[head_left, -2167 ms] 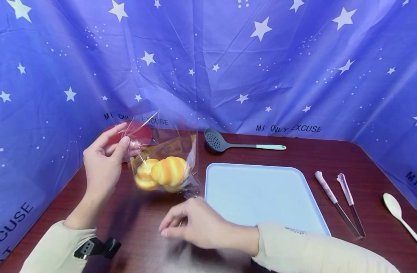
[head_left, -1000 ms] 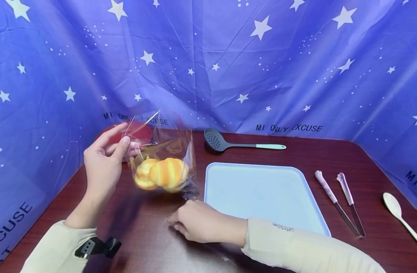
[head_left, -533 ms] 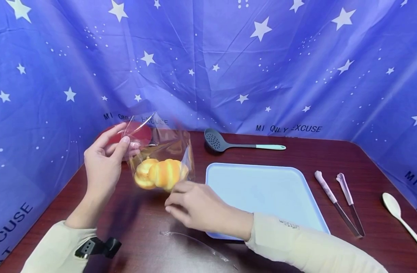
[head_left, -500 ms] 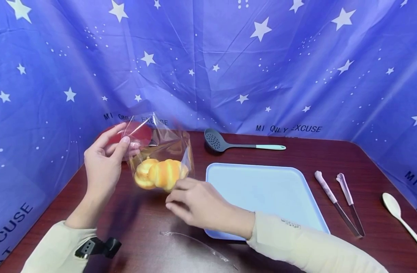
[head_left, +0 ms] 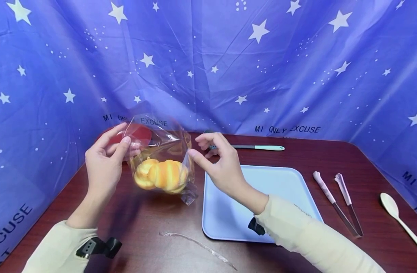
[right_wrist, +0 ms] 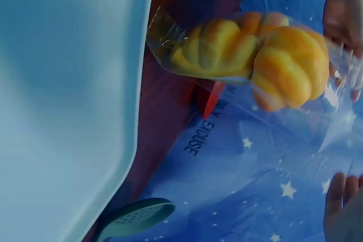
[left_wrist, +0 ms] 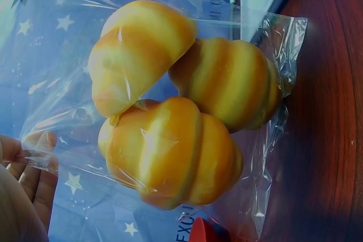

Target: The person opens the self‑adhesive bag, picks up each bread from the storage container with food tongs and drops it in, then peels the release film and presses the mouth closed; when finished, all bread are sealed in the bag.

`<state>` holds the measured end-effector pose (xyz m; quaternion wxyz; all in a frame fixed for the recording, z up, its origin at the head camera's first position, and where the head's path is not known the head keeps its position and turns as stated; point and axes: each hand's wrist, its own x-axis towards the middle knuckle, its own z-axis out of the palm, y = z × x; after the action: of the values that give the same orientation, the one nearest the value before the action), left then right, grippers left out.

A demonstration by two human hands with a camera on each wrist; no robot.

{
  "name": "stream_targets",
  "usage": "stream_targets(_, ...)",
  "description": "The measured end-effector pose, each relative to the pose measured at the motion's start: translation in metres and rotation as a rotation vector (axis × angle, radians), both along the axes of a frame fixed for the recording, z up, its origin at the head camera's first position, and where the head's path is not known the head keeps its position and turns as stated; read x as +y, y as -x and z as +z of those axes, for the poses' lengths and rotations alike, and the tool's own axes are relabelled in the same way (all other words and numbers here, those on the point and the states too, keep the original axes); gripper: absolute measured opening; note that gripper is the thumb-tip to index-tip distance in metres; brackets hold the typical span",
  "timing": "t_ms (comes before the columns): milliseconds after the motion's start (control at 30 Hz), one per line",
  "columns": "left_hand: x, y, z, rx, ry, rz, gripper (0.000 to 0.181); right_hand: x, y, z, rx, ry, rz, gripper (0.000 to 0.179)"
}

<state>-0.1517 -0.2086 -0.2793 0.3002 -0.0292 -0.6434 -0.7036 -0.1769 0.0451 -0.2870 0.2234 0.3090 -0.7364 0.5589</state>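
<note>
A clear plastic bag (head_left: pixel 162 142) holding three golden bread rolls (left_wrist: pixel 176 151) hangs above the left side of the table. My left hand (head_left: pixel 106 163) pinches the bag's upper left edge between thumb and fingers. To the right of the bag, my right hand (head_left: pixel 223 163) is raised with thumb and fingers spread apart, the thumb close to the bag's side. Whether the thumb touches the plastic I cannot tell. In the right wrist view the right fingers (right_wrist: pixel 336 188) hold nothing visible. The bag's crimped bottom end (head_left: pixel 189 196) dangles near the tray.
A pale blue tray (head_left: pixel 225 223) lies partly under my right forearm. Behind it is a skimmer (head_left: pixel 267 148). Tongs (head_left: pixel 342 204) and a cream spoon (head_left: pixel 390 206) lie on the right. A thin clear plastic strip (head_left: pixel 198 244) lies in front. Something red (head_left: pixel 140 132) stands behind the bag.
My right hand dropped the clear strip on the table front, then rose from beside the bag's bottom to its upper right side. My left hand keeps its pinch on the bag.
</note>
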Motion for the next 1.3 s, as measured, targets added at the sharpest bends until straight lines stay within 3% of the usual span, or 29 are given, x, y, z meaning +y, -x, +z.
stream_targets(133, 0.000, 0.000, -0.001, 0.002, 0.000, -0.003, 0.032, 0.001, 0.007, -0.002, -0.071, 0.011, 0.063, 0.017)
stream_targets(300, 0.000, 0.001, -0.001, 0.013, -0.001, -0.006, 0.033, -0.001, 0.011, -0.002, -0.055, 0.031, 0.088, 0.005)
stream_targets(567, -0.006, -0.001, 0.000, 0.030, 0.008, 0.000, 0.037, 0.004, 0.018, 0.003, -0.126, 0.145, 0.072, 0.007)
stream_targets(767, -0.012, -0.002, 0.000, 0.049, -0.035, 0.016, 0.022, 0.010, 0.024, 0.005, -0.195, 0.217, 0.088, 0.007)
stream_targets(1033, -0.015, -0.001, -0.011, 0.043, -0.044, -0.044, 0.014, 0.011, 0.032, -0.003, -0.197, 0.139, 0.070, 0.008)
stream_targets(1300, -0.012, 0.002, -0.011, 0.023, -0.062, -0.048, 0.012, 0.013, 0.036, -0.005, -0.178, 0.043, 0.065, 0.017)
